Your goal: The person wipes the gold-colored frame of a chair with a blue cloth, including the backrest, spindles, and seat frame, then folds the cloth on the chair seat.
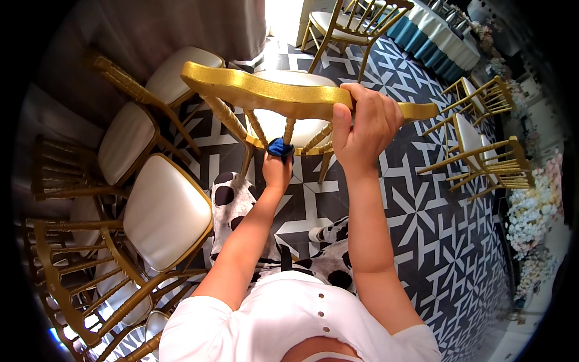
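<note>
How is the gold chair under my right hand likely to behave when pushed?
The gold chair would probably feel stiff: its spindles look straight and rigid. Pushed at the top rail, it may tip, given its slender legs.

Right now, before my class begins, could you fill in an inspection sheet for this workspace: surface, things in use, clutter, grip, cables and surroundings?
Surface: dark floor with a white geometric pattern.
Things in use: gold chair with a pale seat; blue cloth at one of its back spindles.
Clutter: other gold chairs crowd close together on the person's left.
Grip: left hand holds the cloth; right hand grasps the chair's top rail, thumb on the near side.
Cables: nothing seen.
Surroundings: curtain at upper left, draped table at upper right, pale flowers along the right.
</note>
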Demonstrator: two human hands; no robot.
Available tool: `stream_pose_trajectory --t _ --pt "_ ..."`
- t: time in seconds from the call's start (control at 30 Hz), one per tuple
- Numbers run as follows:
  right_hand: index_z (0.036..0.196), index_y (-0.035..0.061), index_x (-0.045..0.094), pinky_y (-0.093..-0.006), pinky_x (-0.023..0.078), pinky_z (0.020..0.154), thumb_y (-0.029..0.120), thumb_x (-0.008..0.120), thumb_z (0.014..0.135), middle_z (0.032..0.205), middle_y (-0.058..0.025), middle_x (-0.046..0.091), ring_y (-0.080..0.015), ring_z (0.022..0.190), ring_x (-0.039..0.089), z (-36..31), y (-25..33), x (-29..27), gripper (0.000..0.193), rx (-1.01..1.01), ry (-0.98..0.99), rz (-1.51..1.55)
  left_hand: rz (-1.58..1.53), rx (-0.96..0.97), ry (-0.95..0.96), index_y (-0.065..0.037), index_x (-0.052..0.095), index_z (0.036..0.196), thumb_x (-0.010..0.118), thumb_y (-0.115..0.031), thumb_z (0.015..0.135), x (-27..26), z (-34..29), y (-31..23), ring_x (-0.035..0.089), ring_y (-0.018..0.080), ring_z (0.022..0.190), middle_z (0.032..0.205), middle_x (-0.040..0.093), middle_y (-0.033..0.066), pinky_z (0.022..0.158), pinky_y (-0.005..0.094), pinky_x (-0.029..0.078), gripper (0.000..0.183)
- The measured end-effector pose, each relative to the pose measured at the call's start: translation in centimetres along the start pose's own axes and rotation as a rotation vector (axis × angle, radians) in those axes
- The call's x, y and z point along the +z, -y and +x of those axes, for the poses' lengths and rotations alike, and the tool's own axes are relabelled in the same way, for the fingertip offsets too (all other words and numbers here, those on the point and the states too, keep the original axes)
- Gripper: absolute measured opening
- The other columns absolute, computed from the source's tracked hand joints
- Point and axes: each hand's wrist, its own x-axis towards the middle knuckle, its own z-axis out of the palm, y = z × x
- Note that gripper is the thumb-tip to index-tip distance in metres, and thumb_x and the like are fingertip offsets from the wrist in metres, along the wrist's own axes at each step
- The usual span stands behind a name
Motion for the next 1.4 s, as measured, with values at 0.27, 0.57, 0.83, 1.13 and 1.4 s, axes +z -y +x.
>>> stream_pose_trajectory --t 0.27,0.57,0.83,1.13,1.4 --pt "0.1 0.0142 0.064 -0.0374 0.037 0.09 0.046 0.053 0.096 0.09 0.0002 0.064 -0.022 0.089 0.057 -0.1 0.3 0.2 0.033 -0.008 -0.012 -0.009 0.202 -0.081 0.041 -0.015 0.067 0.11 0.074 -0.019 0.079 0.7 -1.3 4.4 0.062 0.0352 0.087 0.1 0.067 0.0114 0.077 0.0459 0.052 0.032" --pt "0.1 0.0144 0.064 -0.0375 0.037 0.09 0.046 0.052 0.097 0.088 0.0001 0.064 -0.0221 0.088 0.058 0.0 0.3 0.5 0.033 -0.015 -0.034 -0.011 -0.44 -0.429 0.045 0.002 0.064 0.097 0.074 -0.012 0.086 -0.9 0.0 -0.1 0.059 0.0095 0.072 0.083 0.065 0.0037 0.065 0.0285 0.05 0.02" --pt "0.099 0.0148 0.065 -0.0383 0.037 0.09 0.046 0.053 0.096 0.087 -0.0002 0.064 -0.0224 0.088 0.059 -0.1 0.4 0.5 0.033 -0.003 -0.054 -0.017 -0.528 -0.297 0.235 -0.003 0.056 0.103 0.067 -0.003 0.088 -1.4 1.4 -1.5 0.059 0.0117 0.062 0.068 0.06 0.0043 0.055 0.0287 0.049 0.019" --pt "0.098 0.015 0.065 -0.0381 0.037 0.089 0.047 0.052 0.096 0.084 -0.0006 0.062 -0.0224 0.087 0.058 -0.1 0.2 0.5 0.034 -0.008 -0.052 -0.017 0.092 -0.107 0.124 -0.022 0.057 0.129 0.072 -0.017 0.083 1.5 -1.9 5.4 0.062 0.0384 0.099 0.104 0.063 0.0156 0.081 0.0468 0.052 0.049" --pt "0.098 0.0147 0.064 -0.0379 0.037 0.089 0.046 0.051 0.096 0.084 -0.0006 0.062 -0.0225 0.087 0.058 -0.1 0.4 0.6 0.034 -0.009 -0.066 -0.002 0.285 0.051 0.137 -0.014 0.039 0.147 0.068 -0.008 0.079 1.3 -3.5 6.4 0.062 0.0326 0.094 0.142 0.054 0.0049 0.08 0.043 0.053 0.075"
